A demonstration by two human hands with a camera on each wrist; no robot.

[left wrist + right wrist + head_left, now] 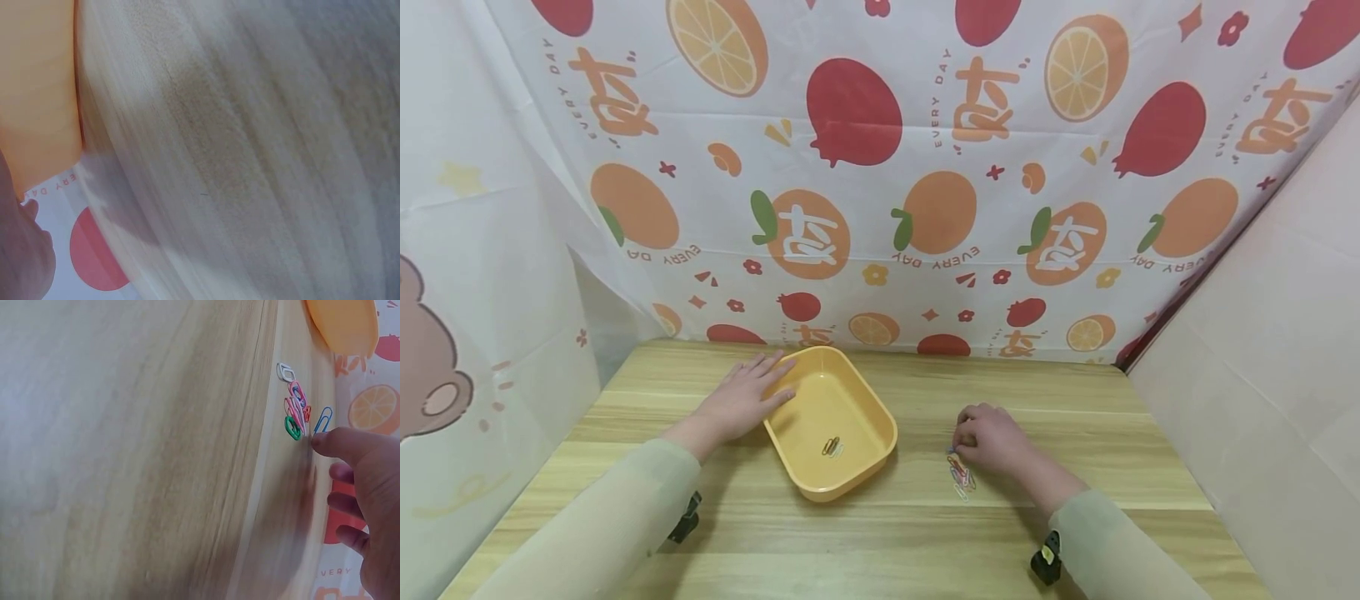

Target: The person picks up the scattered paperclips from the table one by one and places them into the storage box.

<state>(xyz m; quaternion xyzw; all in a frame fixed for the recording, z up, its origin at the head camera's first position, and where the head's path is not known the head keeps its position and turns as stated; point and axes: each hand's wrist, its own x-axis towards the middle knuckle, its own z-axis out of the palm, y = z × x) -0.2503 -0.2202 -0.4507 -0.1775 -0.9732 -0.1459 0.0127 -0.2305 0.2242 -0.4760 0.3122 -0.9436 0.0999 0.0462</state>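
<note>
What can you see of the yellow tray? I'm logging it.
The tray is a shallow, rounded-rectangle dish of smooth yellow plastic. It sits flat and askew on the wooden table, open side up. A few clips lie inside. The left hand rests flat against its far-left rim.

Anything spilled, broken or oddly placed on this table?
Nothing stands out. The yellow tray sits flat but angled, a clip inside; loose paper clips lie beside the right hand. The left hand rests on the tray's rim.
</note>
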